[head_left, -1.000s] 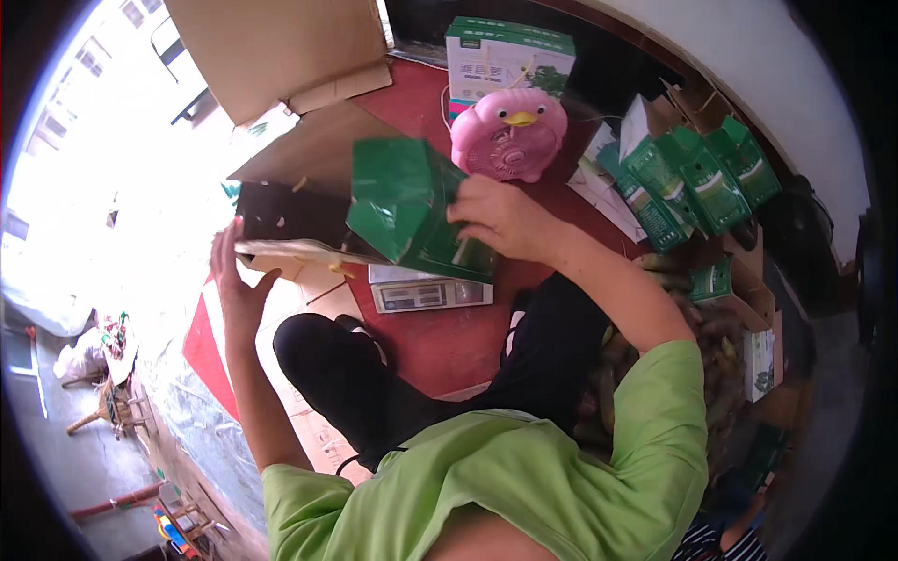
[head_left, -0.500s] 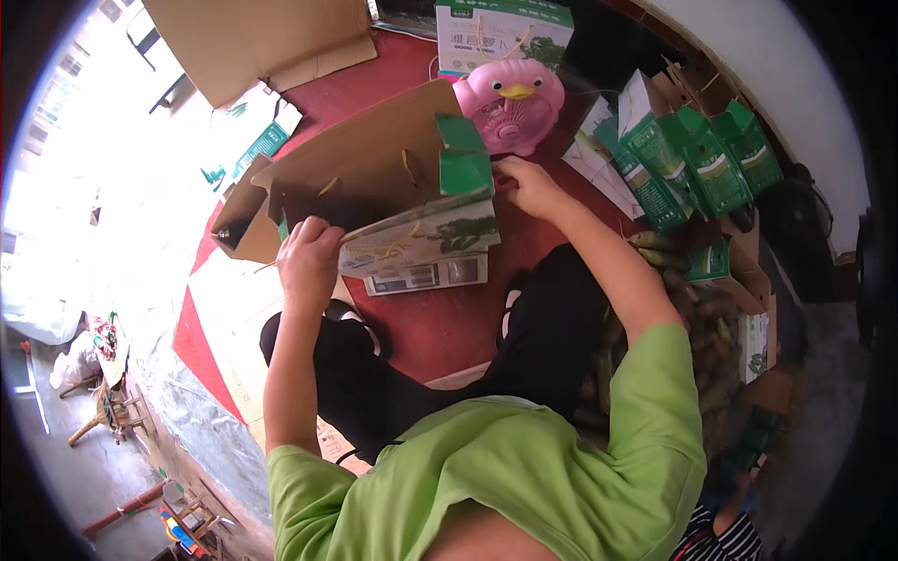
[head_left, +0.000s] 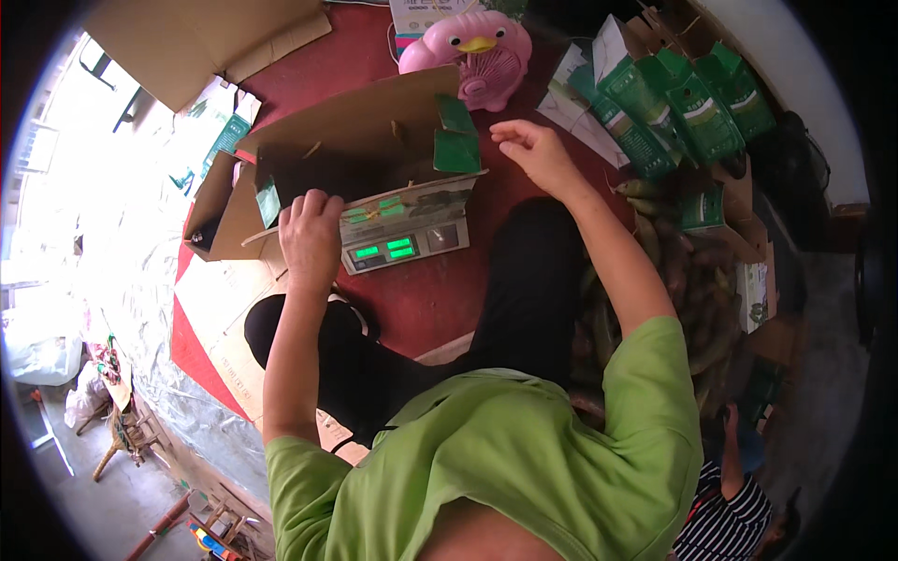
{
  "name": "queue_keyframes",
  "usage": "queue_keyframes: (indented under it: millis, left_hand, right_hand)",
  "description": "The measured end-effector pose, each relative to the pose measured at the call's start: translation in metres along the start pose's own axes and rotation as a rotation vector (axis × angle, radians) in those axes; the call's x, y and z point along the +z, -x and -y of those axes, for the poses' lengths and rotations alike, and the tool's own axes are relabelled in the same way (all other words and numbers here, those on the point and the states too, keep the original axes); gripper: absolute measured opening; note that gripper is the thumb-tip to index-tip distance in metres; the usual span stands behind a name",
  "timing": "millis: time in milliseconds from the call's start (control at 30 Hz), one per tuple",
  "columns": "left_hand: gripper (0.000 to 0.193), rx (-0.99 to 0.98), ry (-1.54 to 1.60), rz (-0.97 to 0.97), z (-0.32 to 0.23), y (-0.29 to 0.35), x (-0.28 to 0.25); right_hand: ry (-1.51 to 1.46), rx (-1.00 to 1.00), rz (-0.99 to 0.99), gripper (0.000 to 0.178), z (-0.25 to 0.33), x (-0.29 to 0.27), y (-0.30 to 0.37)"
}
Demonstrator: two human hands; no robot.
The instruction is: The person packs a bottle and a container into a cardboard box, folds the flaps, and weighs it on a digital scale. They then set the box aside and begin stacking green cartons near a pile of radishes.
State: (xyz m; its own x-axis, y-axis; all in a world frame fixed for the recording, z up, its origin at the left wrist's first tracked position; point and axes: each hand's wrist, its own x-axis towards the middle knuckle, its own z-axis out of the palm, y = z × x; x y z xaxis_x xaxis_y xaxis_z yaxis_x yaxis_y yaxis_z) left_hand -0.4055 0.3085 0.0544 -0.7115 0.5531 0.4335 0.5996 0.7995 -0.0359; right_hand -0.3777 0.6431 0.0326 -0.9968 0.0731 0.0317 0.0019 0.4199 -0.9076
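An open cardboard carton [head_left: 351,122], brown inside with green end flaps and yellow cord handles, sits on a digital scale [head_left: 409,247] whose displays glow green. My left hand [head_left: 311,234] is closed over the top edge of the carton's near wall, at its left part; the fingertips are hidden behind that wall. To the right of the green flap, my right hand [head_left: 541,161] is apart from the carton. Its fingers are loosely curved and spread, with nothing in them. What lies in the carton's dark inside cannot be made out.
Beyond the carton is a pink duck-faced fan [head_left: 477,61]. Green-and-white cartons [head_left: 697,112] crowd the right, above a heap of long root vegetables [head_left: 687,290]. Flattened cardboard [head_left: 215,42] stands far left. Another person's striped sleeve [head_left: 730,514] shows at lower right.
My right hand has let go of the carton's right end and moved up and away. The scale's displays are now lit green. The whole view has shifted slightly.
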Motion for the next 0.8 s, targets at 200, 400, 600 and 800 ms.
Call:
queue_keyframes:
  millis: [200,400,600,800]
  left_hand:
    - [0.029,-0.098,0.325,0.114,-0.045,0.03,-0.056]
    - [0.02,-0.154,1.169,0.907,-0.061,0.138,-0.103]
    - [0.027,-0.559,1.408,0.964,-0.067,0.22,-0.145]
    - [0.026,-0.657,1.329,0.918,-0.073,0.266,-0.158]
  right_hand:
    - [-0.196,-0.049,-0.093,0.019,0.048,-0.005,0.054]
    - [-0.225,-0.012,0.257,0.013,0.075,0.027,0.121]
    - [-0.273,-0.071,0.661,0.013,0.077,0.083,0.163]
    - [-0.384,-0.282,0.954,0.016,0.099,0.145,0.188]
